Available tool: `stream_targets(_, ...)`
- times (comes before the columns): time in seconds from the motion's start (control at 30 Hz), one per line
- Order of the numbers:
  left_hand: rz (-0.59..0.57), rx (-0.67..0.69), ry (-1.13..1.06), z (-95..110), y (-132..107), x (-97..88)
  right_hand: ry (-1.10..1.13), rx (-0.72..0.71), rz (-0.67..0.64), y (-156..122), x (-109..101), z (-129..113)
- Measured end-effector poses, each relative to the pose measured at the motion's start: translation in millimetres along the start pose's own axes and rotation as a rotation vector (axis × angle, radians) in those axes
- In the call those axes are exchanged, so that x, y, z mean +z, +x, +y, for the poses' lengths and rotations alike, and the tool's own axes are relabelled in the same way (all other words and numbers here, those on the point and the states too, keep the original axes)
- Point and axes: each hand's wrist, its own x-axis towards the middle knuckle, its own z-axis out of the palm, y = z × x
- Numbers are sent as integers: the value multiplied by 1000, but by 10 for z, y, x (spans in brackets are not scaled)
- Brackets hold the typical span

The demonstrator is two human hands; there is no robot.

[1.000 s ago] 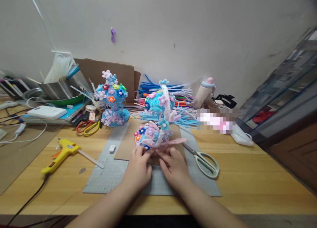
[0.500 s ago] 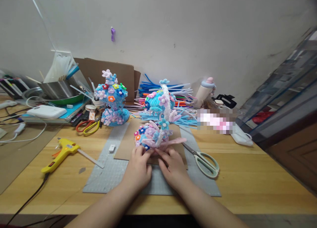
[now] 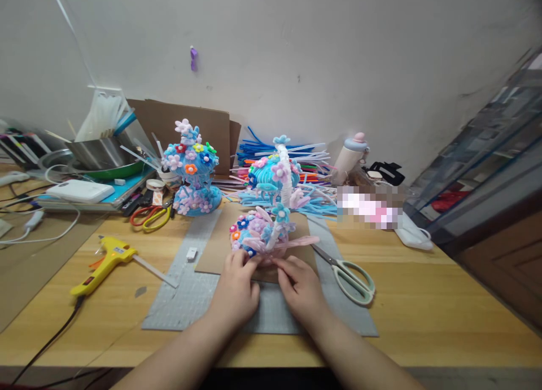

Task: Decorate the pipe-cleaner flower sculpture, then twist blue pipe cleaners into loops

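Observation:
A pipe-cleaner figure (image 3: 271, 209) in blue, pink and white, covered with small flowers, stands on a brown cardboard sheet (image 3: 215, 244) over a grey cutting mat (image 3: 190, 299). My left hand (image 3: 236, 291) pinches the near lower edge of the figure with its fingertips. My right hand (image 3: 300, 291) lies just right of it, fingers curled, with its fingertips on the same pink lower edge. What is between the fingertips is too small to make out beyond the figure's base.
A second blue flower figure (image 3: 191, 170) stands behind left. Green-handled scissors (image 3: 349, 274) lie right of the hands, a yellow glue gun (image 3: 104, 262) at left, red and yellow scissors (image 3: 150, 216), a pile of pipe cleaners (image 3: 283, 158), a bottle (image 3: 349, 156), a steel bowl (image 3: 99, 152).
My right hand has slid slightly toward me and left along the figure's base. My left hand and the figure have stayed put.

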Motion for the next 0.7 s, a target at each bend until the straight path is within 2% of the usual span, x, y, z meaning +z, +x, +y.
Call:
stream_targets(0.37, 3, 4, -11, -1, -3, -7, 120, 88, 28, -16, 21, -4)
stream_targets(0.7, 2, 4, -11, 4, 1, -8, 116, 137, 21, -18, 42, 17)
